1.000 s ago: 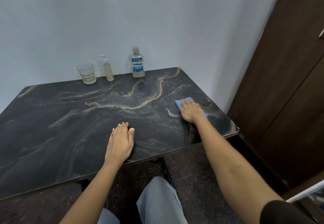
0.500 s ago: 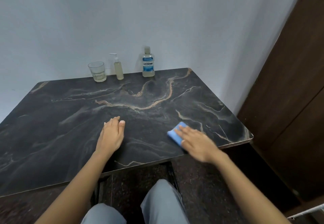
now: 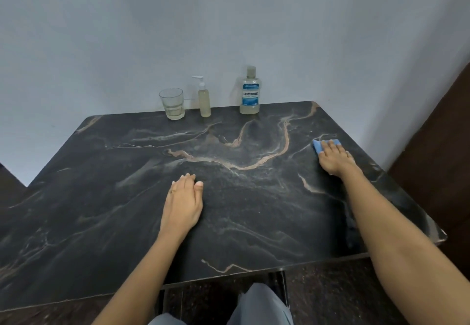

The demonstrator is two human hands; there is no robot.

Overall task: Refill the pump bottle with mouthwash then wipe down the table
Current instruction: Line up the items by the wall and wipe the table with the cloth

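A dark marble-patterned table (image 3: 106, 197) fills the view. At its far edge by the wall stand a pump bottle (image 3: 204, 101) with pale liquid and a mouthwash bottle (image 3: 250, 93) with a blue label, capped. My right hand (image 3: 334, 158) presses flat on a blue cloth (image 3: 318, 146) at the table's right side, fingers covering most of it. Resting flat on the tabletop near the middle is my left hand (image 3: 181, 204), fingers together, holding nothing.
A clear glass (image 3: 172, 103) with a little liquid stands left of the pump bottle. A pale wall runs behind the table. A dark wooden panel (image 3: 437, 162) rises at the right. My knees (image 3: 259, 307) show below the front edge.
My right hand slid the blue cloth from near the front edge back toward the far right of the table. My left hand stayed flat in place. The view shifted.
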